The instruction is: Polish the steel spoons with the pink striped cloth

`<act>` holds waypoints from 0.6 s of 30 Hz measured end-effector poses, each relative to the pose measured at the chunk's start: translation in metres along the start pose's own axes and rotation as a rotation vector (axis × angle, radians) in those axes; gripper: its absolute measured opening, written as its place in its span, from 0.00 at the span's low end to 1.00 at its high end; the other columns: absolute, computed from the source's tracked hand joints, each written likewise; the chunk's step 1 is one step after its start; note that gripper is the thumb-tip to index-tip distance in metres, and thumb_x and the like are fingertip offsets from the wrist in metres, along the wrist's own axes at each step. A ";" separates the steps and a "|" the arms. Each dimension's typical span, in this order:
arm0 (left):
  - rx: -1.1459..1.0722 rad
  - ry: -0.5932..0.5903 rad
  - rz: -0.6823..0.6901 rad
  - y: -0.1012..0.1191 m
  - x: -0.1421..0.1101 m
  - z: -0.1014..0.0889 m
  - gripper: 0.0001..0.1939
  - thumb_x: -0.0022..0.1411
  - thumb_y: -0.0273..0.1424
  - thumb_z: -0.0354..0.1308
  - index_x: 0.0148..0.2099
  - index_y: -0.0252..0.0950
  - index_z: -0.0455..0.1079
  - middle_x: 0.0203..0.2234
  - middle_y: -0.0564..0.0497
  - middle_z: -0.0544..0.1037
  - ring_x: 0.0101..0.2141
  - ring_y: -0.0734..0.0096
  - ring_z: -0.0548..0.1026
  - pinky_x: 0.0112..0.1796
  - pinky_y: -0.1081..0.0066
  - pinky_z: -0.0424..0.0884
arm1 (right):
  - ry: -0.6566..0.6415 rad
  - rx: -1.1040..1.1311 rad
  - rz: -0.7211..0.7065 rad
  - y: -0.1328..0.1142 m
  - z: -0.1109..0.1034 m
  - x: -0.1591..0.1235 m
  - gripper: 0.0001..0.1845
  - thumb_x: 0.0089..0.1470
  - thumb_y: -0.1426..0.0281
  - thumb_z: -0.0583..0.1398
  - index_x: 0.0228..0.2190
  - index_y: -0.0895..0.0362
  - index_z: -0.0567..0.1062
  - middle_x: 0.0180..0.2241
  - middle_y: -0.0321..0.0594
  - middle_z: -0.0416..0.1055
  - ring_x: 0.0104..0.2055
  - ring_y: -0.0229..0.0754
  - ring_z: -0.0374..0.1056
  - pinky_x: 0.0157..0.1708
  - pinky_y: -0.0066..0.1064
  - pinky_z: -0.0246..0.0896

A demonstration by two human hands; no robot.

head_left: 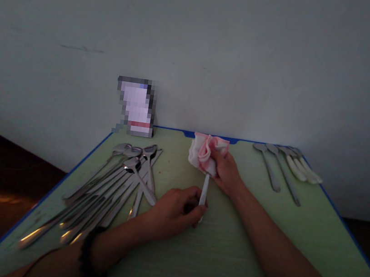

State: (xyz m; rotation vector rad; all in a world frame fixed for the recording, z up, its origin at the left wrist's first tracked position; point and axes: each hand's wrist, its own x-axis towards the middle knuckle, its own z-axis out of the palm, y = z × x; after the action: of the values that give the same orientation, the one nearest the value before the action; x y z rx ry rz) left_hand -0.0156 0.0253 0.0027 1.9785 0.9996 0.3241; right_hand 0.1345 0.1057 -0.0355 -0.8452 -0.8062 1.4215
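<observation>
My left hand (177, 208) is closed around the white handle of a spoon (204, 191), low over the green table (224, 254). My right hand (225, 171) grips a pink and white cloth (203, 152), which is wrapped over the spoon's upper end and hides its bowl. The two hands sit close together near the table's middle.
A pile of several metal spoons (113, 183) lies fanned out at the left. Several more spoons (284, 168), some with white handles, lie at the back right. A blurred upright card (136, 106) stands against the wall. The table has a blue edge (78, 165).
</observation>
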 end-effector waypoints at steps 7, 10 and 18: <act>-0.082 0.025 -0.017 -0.008 0.000 0.005 0.14 0.54 0.39 0.61 0.37 0.35 0.64 0.21 0.58 0.67 0.22 0.77 0.65 0.22 0.78 0.59 | 0.004 0.018 -0.011 0.002 0.000 0.000 0.13 0.38 0.62 0.66 0.26 0.56 0.74 0.22 0.33 0.71 0.23 0.34 0.64 0.24 0.25 0.61; -0.101 0.009 -0.013 -0.008 0.000 0.004 0.16 0.52 0.40 0.62 0.37 0.35 0.63 0.21 0.59 0.66 0.21 0.78 0.64 0.22 0.78 0.59 | 0.019 0.033 0.011 0.002 0.000 0.001 0.14 0.36 0.62 0.67 0.26 0.56 0.74 0.22 0.33 0.72 0.23 0.34 0.64 0.24 0.25 0.60; 0.057 0.025 0.001 0.001 -0.001 0.000 0.08 0.58 0.34 0.55 0.34 0.36 0.61 0.22 0.57 0.67 0.23 0.76 0.65 0.23 0.77 0.60 | 0.027 0.116 0.004 -0.001 0.003 -0.002 0.16 0.39 0.57 0.66 0.28 0.54 0.72 0.22 0.30 0.70 0.22 0.32 0.62 0.22 0.24 0.57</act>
State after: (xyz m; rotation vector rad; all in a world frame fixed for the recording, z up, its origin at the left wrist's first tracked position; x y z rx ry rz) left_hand -0.0159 0.0245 0.0034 2.0307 1.0337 0.3255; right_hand 0.1325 0.1043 -0.0332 -0.7754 -0.6947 1.4429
